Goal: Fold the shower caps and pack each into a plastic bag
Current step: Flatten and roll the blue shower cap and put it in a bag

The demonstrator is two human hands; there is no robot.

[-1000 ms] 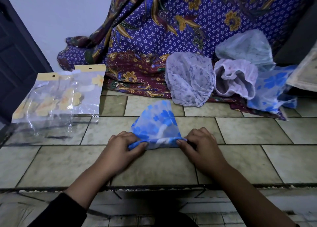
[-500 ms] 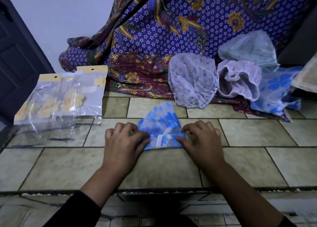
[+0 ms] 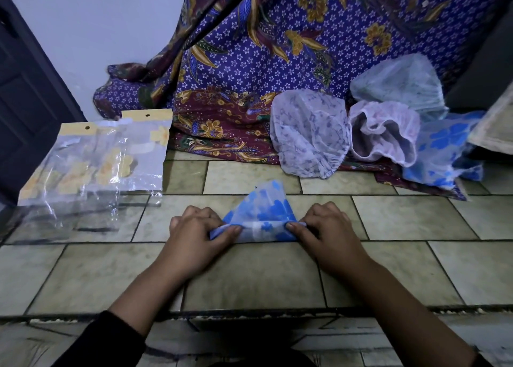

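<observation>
A blue-flowered shower cap, folded into a small wedge, lies on the tiled floor in the middle. My left hand pinches its near left corner and my right hand pinches its near right corner, with the folded near edge stretched between them. Clear plastic bags with yellow header cards lie on the floor to the left. Several unfolded caps sit at the back right: a grey-patterned one, a pinkish one, a pale blue one and a blue-flowered one.
A purple and maroon batik cloth drapes down the back and spreads onto the floor. A dark door stands at the left. A step edge runs across the floor near my body.
The near edge of the cap has been rolled over once more, so the wedge is shorter. Both hands have shifted slightly forward and keep their pinch on the corners.
</observation>
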